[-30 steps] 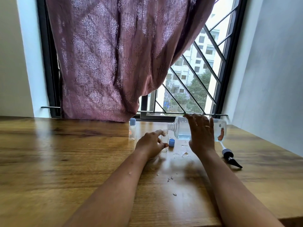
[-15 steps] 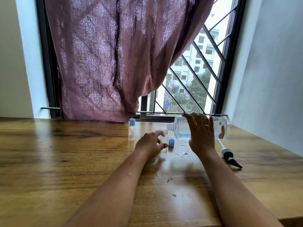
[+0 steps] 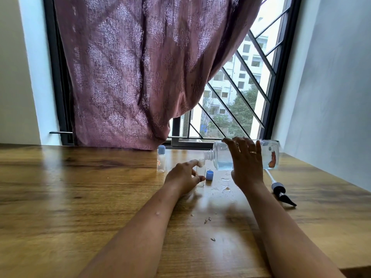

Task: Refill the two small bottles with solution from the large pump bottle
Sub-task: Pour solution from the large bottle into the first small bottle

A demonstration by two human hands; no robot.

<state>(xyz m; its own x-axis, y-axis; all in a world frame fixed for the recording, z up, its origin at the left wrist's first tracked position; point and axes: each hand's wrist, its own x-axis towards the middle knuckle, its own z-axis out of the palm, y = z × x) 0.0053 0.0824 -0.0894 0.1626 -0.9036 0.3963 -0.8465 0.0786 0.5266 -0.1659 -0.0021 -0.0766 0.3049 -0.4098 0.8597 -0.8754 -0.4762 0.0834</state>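
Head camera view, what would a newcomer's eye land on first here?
The large bottle, tipped sideways in the right hand, mouth over the open small bottle steadied by the left hand. Behind them, the purple curtain covers most of the window.

Item count on the wooden table (image 3: 80,197):
- One large clear plastic bottle (image 3: 222,157), uncapped.
- Two small clear bottles: one capped (image 3: 161,160), one open (image 3: 201,173).
- One loose blue round cap (image 3: 209,175).
- One detached black pump head with white tube (image 3: 280,192).
- Two bare hands: left (image 3: 183,177), right (image 3: 246,163).
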